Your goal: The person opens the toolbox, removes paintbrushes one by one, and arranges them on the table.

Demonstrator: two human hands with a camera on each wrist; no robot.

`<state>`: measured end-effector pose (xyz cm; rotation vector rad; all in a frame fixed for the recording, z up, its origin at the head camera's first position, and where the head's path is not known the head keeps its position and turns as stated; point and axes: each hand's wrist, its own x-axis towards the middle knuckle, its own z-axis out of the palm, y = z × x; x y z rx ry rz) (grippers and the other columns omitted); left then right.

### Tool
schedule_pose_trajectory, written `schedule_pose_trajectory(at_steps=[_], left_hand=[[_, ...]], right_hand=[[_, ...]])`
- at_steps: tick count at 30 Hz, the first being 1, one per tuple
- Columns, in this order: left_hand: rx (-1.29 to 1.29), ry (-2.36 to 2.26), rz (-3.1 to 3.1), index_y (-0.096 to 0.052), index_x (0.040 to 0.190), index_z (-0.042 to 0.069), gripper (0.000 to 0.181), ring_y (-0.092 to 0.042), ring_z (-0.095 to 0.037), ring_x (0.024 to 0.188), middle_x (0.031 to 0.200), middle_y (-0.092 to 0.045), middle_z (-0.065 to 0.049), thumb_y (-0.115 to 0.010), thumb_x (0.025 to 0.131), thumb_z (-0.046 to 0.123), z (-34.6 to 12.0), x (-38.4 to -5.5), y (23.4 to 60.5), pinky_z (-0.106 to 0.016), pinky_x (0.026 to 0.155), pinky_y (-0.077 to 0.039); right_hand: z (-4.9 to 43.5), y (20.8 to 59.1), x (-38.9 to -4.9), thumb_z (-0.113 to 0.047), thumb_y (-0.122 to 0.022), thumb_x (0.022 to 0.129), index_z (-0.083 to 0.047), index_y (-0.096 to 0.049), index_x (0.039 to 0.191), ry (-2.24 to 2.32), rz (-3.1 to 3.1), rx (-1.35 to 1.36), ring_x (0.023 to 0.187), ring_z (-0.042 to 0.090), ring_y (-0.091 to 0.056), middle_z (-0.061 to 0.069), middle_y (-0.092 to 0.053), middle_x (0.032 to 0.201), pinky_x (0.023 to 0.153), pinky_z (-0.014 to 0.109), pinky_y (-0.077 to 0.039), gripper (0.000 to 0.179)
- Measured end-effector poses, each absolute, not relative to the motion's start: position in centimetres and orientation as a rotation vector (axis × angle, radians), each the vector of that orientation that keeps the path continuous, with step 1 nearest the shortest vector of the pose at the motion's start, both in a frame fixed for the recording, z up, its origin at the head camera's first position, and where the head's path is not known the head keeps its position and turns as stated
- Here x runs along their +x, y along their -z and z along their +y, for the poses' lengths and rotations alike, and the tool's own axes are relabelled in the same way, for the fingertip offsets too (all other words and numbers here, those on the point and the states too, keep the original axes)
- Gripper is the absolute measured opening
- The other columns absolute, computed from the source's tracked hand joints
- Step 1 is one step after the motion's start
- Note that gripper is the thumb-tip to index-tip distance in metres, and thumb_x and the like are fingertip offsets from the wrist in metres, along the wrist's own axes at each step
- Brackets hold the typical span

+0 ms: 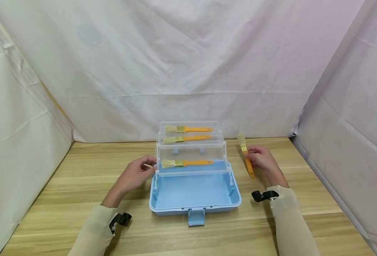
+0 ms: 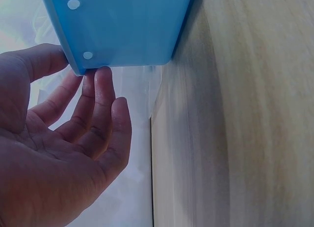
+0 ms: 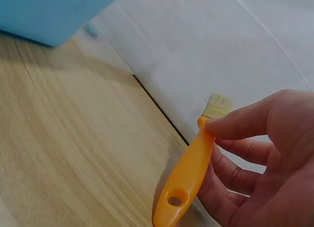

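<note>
A light blue toolbox (image 1: 194, 192) stands unfolded on the table, its clear tiered trays (image 1: 193, 153) raised above the base. On the tiers lie a top paintbrush (image 1: 196, 129), a middle paintbrush (image 1: 194, 138) and a lower paintbrush (image 1: 196, 163), all with orange handles and bristles to the left. My left hand (image 1: 135, 174) holds the toolbox at its rear left corner, thumb and fingertips (image 2: 103, 77) on either side of the rim. To the right of the toolbox, my right hand (image 1: 263, 160) pinches another paintbrush (image 3: 189, 163) near its metal band, bristles pointing away.
Wooden table (image 1: 79, 192) lies under everything. A white cloth (image 1: 188, 71) hangs behind it, with more cloth at both sides. The toolbox's blue latch (image 1: 196, 217) juts out at the front.
</note>
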<state>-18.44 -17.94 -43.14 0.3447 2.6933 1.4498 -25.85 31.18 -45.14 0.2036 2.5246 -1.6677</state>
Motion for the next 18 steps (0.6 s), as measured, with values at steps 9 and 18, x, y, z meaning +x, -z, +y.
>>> schedule_pose_trajectory(at_steps=[9,18], left_hand=[[0.363,-1.460,2.690,-0.073,0.127,0.008,0.022,-0.073,-0.028,0.108,0.124,-0.074,-0.011,-0.069,0.107,0.016,-18.0,-18.4,43.2,-0.044,0.091,-0.058],[0.358,-1.451,2.697,-0.073,0.128,0.008,0.023,-0.073,-0.028,0.108,0.125,-0.073,-0.011,-0.069,0.107,0.017,-18.0,-18.4,43.2,-0.045,0.092,-0.059]], right_hand=[[31.4,46.1,-26.1,-0.019,-0.069,0.107,0.006,-0.060,0.147,1.546,2.562,0.271,0.098,0.021,-0.066,0.025,-0.065,0.138,0.079,0.026,-0.059,0.048],[30.8,46.3,-26.0,-0.015,-0.071,0.107,0.006,-0.065,0.142,1.487,2.616,0.271,0.097,0.026,-0.066,0.026,-0.067,0.134,0.076,0.027,-0.058,0.042]])
